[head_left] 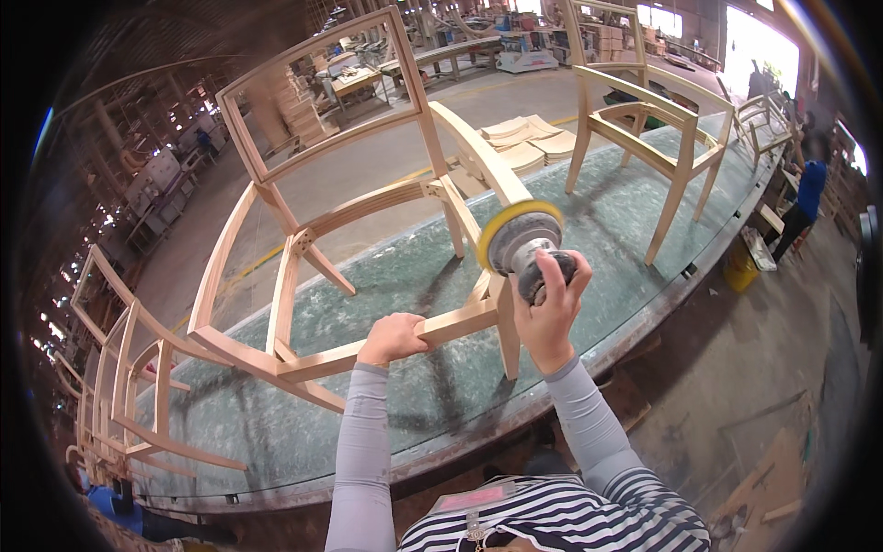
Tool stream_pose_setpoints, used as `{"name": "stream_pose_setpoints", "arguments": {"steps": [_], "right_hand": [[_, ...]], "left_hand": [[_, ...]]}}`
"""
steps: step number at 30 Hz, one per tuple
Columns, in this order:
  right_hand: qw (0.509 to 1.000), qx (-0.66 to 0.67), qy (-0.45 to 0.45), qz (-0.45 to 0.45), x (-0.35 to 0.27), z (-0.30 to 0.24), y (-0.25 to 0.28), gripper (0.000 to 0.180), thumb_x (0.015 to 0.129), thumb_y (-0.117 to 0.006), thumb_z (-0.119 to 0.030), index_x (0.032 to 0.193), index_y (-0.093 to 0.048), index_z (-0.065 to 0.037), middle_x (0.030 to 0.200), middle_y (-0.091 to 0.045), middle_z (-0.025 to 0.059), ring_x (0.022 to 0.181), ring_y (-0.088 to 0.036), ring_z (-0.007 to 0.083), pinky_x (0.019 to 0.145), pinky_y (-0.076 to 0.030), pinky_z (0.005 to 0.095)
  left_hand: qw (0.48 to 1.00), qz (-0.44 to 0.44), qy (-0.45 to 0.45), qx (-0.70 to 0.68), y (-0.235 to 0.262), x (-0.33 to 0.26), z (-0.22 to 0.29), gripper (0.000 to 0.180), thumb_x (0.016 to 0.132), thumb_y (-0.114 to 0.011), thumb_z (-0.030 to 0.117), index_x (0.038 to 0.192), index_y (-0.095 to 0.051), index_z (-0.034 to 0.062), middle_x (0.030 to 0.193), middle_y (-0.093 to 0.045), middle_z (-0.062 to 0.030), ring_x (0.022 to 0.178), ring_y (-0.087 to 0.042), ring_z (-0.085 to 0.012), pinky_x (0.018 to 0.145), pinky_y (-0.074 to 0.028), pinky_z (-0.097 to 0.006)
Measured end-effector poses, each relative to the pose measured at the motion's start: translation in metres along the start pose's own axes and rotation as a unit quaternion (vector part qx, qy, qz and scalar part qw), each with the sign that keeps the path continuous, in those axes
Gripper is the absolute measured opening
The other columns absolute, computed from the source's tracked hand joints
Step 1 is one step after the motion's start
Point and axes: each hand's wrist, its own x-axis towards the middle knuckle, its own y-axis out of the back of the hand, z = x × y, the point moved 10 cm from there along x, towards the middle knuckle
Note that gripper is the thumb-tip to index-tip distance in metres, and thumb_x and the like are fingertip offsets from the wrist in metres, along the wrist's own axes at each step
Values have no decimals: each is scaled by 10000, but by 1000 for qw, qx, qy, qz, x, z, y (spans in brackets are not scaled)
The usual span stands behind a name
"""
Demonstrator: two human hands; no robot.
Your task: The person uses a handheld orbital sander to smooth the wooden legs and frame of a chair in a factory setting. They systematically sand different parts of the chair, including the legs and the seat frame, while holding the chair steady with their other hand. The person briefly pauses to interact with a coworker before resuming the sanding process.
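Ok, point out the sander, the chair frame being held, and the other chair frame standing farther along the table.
sander (526, 247), head view, on its grey body.
held chair frame (460, 322), head view, on the front rail.
far chair frame (676, 170), head view, on its seat rail.

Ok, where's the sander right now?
In the head view the sander sits just right of centre, gripped in the right hand against the front corner of the bare wooden chair frame, which the left hand steadies by its rail.

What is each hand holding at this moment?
Left hand: closed on the front rail of the wooden chair frame.
Right hand: closed around a round sander with yellow pad.
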Motion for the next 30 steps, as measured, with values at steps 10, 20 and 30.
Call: {"name": "stream_pose_setpoints", "arguments": {"steps": [10, 20, 30], "right_hand": [[996, -73, -43, 2, -14, 19, 10, 626, 725, -782, -56, 1274, -488, -125, 1217, -403, 221, 1084, -493, 419, 838, -483, 450], [999, -37, -40, 4, -25, 12, -2, 606, 740, -773, -69, 1269, -477, -63, 1200, -434, 210, 1140, -434, 387, 949, -389, 477], [997, -71, -16, -25, -10, 5, 6, 632, 718, -774, -42, 1274, -502, -166, 1190, -403, 209, 1037, -522, 425, 801, -494, 454]], "left_hand": [[1000, 11, -22, -3, 2, -2, 2, 359, 616, -733, 357, 927, -727, 178, 882, -707, -109, 845, -666, -328, 749, -533, -426], [999, 23, -27, 16, 4, 0, 4, 357, 622, -729, 346, 943, -732, 189, 887, -710, -105, 843, -668, -326, 746, -535, -424], [998, 36, -41, 10, 7, 4, 15, 372, 623, -727, 349, 956, -730, 183, 893, -707, -108, 838, -668, -332, 747, -540, -427]]}}
